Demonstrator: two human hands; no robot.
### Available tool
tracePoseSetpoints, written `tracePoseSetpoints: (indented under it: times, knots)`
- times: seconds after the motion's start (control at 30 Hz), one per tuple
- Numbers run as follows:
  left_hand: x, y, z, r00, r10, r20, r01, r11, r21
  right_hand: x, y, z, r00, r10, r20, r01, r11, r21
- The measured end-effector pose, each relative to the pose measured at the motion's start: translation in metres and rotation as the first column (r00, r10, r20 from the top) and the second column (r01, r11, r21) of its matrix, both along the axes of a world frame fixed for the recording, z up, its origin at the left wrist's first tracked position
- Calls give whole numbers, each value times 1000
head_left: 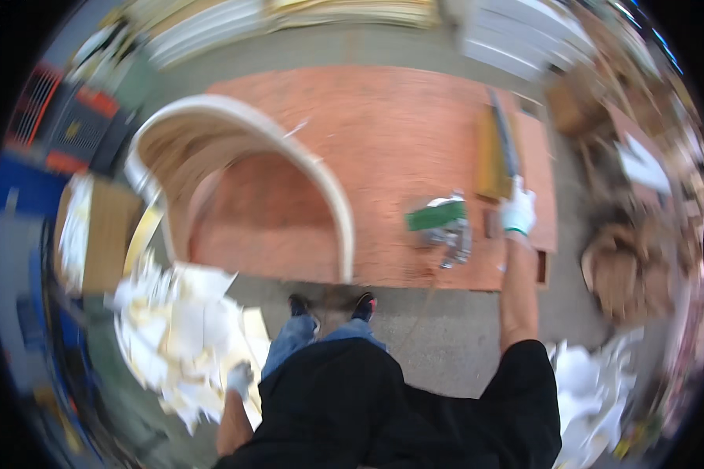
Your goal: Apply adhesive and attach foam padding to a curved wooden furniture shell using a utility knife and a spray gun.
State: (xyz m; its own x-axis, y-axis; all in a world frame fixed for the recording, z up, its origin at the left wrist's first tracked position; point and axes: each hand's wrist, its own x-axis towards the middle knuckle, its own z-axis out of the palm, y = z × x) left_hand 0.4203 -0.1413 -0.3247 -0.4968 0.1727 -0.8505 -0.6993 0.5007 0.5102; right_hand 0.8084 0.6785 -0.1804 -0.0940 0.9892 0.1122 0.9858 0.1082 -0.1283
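A gloved right hand (518,209) reaches across a reddish plywood sheet (383,141), resting at the near end of a long tool (502,141) at two o'clock; its grip cannot be made out. The left hand (239,378), also gloved, hangs at seven o'clock beside white scraps (172,328), apparently holding nothing. A curved wooden arch (235,156) stands at ten o'clock.

My gloved right hand (518,209) rests on the reddish plywood sheet (391,148), at the near end of a long dark bar (504,141). A green-and-silver power tool (444,227) lies flat on that sheet, just left of it.
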Motion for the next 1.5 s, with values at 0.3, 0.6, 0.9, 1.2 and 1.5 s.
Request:
tracePoseSetpoints:
  times: [0.3, 0.6, 0.9, 1.2, 1.5]
  knots:
    - [41, 49, 47, 926, -144, -350, -19, 905, -424, 26, -18, 94, 935, 72, -346, -33, 992, 118]
    - [-129, 158, 42, 612, 151, -777, -190, 981, 42, -188, -230, 123, 381, 321, -867, -464, 878, 122]
    - [-285, 224, 54, 337, -65, -939, 35, 998, -56, -374, -184, 123, 418, 530, -738, -569, 786, 243]
    - [-320, 202, 131, 333, -79, -940, 92, 994, -50, -423, -194, 198, 359, 447, -819, -495, 836, 239]
    - [-309, 202, 359, -128, -186, -974, 291, 932, -217, -402, -100, 184, 628, -65, -776, -450, 783, -430]
